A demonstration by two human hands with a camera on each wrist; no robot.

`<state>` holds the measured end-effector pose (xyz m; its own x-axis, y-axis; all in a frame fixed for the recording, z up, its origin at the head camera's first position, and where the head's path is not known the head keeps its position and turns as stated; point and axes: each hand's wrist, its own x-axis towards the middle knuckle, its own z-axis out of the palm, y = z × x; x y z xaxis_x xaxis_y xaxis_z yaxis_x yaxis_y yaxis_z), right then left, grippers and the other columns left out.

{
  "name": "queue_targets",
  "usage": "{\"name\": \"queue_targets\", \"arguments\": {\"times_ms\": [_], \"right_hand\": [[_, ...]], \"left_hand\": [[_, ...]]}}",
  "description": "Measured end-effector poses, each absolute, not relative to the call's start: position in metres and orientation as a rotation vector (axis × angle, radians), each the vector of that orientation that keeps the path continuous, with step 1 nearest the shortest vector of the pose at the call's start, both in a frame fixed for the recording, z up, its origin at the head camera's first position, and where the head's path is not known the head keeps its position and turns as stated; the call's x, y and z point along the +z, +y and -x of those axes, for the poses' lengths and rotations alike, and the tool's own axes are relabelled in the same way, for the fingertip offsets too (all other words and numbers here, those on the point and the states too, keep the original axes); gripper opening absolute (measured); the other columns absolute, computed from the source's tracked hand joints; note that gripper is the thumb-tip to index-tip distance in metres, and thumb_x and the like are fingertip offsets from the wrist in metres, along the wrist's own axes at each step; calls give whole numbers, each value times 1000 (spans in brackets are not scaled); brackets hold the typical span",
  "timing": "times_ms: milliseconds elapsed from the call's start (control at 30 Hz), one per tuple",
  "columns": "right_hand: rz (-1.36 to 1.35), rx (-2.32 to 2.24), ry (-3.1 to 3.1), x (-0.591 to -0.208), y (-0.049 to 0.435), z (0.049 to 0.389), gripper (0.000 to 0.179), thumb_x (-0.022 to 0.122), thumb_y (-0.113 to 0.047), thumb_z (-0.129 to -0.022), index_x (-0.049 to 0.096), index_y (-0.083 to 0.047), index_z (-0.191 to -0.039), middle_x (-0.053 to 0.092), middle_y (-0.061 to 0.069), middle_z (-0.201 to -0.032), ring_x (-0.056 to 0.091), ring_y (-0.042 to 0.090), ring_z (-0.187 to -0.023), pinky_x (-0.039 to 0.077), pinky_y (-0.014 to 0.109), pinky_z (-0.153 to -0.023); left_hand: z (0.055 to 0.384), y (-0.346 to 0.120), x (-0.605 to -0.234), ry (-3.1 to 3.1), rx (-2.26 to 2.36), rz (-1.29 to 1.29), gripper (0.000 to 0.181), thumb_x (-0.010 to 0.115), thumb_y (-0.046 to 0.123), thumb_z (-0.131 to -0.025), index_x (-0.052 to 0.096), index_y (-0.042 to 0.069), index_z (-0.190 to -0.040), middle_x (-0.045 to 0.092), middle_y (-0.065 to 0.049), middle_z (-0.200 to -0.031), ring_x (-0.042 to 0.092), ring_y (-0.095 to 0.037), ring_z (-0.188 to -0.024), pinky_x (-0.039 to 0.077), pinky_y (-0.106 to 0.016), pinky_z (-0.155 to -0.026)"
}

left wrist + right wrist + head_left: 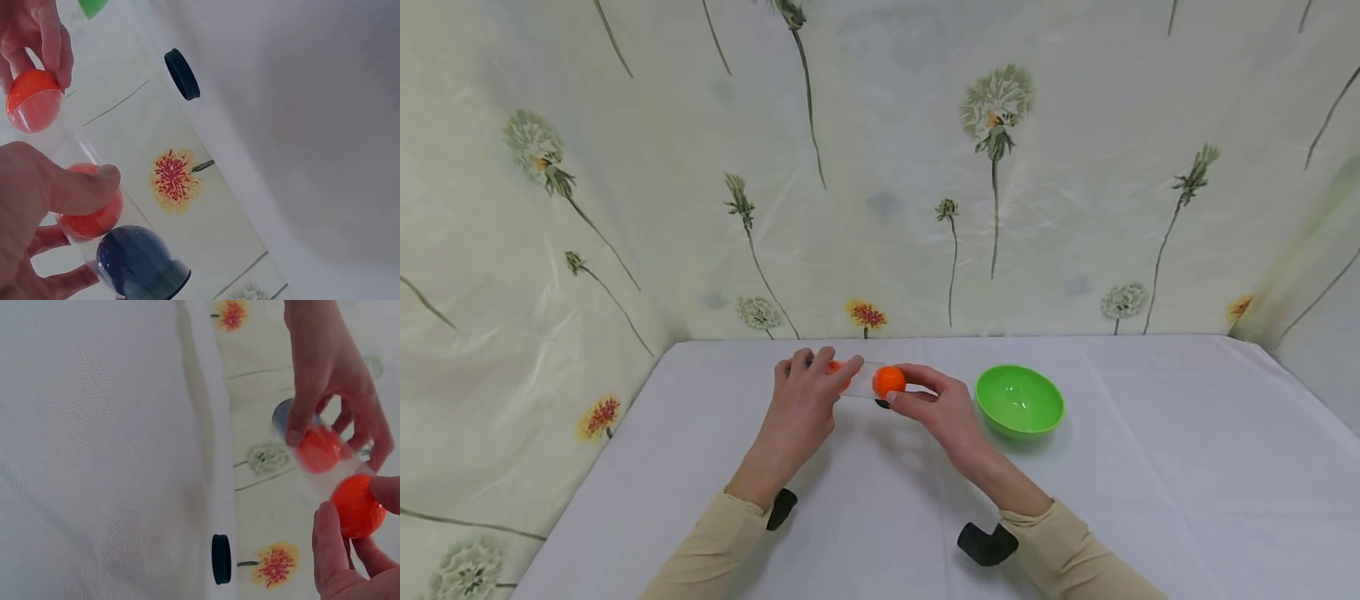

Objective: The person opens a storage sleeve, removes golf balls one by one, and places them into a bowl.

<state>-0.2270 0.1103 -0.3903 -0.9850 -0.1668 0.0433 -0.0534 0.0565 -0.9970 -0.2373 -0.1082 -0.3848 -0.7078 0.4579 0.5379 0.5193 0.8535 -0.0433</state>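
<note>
My left hand [805, 400] grips a clear plastic tube [862, 380] around its side. Inside it, an orange-red ball [94, 215] lies against a dark blue ball [131, 256] at the far end. With thumb and fingers, my right hand [951, 417] pinches a second orange ball [889, 382], dimpled in the right wrist view. That ball sits at the tube's near mouth, partly inside it, as the left wrist view shows. On the table beneath lies a round black cap [221, 559], mostly hidden behind the ball and right hand in the head view.
A bright green bowl [1020, 402] stands just right of my right hand. The table [1150, 467] has a white cloth, and a curtain with dandelion prints [880, 167] hangs behind its back edge. Black wrist mounts [987, 544] stick out beneath both sleeves.
</note>
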Motion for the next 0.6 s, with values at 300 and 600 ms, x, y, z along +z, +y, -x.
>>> {"name": "queue_targets", "arguments": {"times_ms": [300,600], "right_hand": [[298,-2161,2135,-391,125,228,39,69,-15,-92,60,-10,-129,65,12,-121,67,32,-103,49,39,-94],[361,-2093,2173,-384,146,228,43,70,-14,-91,57,-7,-131,63,13,-124,66,27,-105,51,42,-91]], "left_hand": [[236,-108,-382,-2484,-146,703,62,77,2,-80,53,27,-131,51,-6,-117,44,-30,-107,39,-50,-86],[235,-108,-381,-2514,-182,702,57,76,3,-83,55,26,-131,52,-8,-118,45,-31,-108,39,-49,-89]]}}
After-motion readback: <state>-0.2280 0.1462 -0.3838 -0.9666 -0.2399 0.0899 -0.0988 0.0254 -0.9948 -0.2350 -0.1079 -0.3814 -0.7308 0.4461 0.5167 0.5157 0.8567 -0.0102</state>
